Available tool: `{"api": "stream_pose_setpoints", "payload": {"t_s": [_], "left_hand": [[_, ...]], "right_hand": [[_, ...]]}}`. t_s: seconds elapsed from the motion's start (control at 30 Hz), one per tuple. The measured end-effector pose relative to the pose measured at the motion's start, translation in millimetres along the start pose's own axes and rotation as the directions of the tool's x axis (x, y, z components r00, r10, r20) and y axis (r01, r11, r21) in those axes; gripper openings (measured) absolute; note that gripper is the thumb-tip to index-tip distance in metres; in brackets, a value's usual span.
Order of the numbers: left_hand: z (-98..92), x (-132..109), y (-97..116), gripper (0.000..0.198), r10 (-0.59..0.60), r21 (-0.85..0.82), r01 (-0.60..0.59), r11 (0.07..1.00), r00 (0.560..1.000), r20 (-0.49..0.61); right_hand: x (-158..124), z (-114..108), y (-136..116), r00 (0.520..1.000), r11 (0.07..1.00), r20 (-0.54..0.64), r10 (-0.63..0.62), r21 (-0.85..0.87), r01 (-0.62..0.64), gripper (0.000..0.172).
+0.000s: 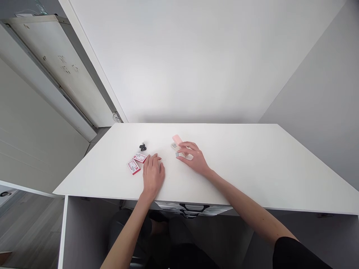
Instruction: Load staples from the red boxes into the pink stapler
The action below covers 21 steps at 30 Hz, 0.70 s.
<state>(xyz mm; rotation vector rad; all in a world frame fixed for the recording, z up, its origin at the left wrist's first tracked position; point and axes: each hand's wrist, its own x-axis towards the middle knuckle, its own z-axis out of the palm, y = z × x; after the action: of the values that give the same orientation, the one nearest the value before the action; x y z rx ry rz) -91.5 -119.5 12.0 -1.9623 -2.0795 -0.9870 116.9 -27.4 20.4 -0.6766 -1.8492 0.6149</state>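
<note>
My right hand pinches a small grey flat piece between thumb and index finger, just above the white tabletop. Under and behind those fingers lies a small whitish box with a printed code, partly hidden. A pale pink flat strip sticks out beyond it, its near end covered by my fingers. My left hand lies palm down with its fingers loosely apart, holding nothing. Beside its fingertips is a small red and white box; I cannot tell if they touch. A second red and white box lies to its left.
A small black clip-like object sits behind the red and white boxes. The white desk meets a wall at the back. Black drawer handles show below its front edge. A white cabinet stands at the left.
</note>
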Motion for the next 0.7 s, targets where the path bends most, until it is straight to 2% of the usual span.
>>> {"api": "stream_pose_setpoints", "payload": {"t_s": [0.1, 0.2, 0.33, 0.4, 0.6, 0.7], "left_hand": [[-3.5, 1, 2, 0.027, 0.027, -0.046, -0.026, 0.999, 0.999, 0.025], [-4.3, 1, 3, 0.027, 0.067, -0.082, -0.064, 0.995, 0.997, 0.039], [-2.6, 0, 6, 0.025, 0.137, -0.021, -0.137, 0.99, 0.99, 0.027], [-2.4, -1, 9, 0.026, 0.179, 0.006, -0.18, 0.984, 0.983, 0.037], [-7.6, 0, 19, 0.028, 0.281, 0.007, -0.282, 0.959, 0.958, 0.063], [-10.0, -1, 23, 0.032, 0.292, 0.0, -0.293, 0.956, 0.954, 0.075]], "right_hand": [[0, -1, -1, 0.998, 0.998, -0.019, 0.057, 0.02, -0.057, 0.014], [2, -4, -1, 0.984, 0.979, -0.027, 0.177, 0.106, -0.173, 0.02], [7, -10, 1, 0.915, 0.85, 0.036, 0.402, 0.357, -0.387, 0.028], [8, -13, 3, 0.878, 0.776, 0.089, 0.471, 0.433, -0.46, 0.031], [7, -14, 7, 0.801, 0.618, 0.219, 0.557, 0.536, -0.576, 0.039], [8, -13, 7, 0.789, 0.534, 0.307, 0.532, 0.602, -0.594, 0.042]]}}
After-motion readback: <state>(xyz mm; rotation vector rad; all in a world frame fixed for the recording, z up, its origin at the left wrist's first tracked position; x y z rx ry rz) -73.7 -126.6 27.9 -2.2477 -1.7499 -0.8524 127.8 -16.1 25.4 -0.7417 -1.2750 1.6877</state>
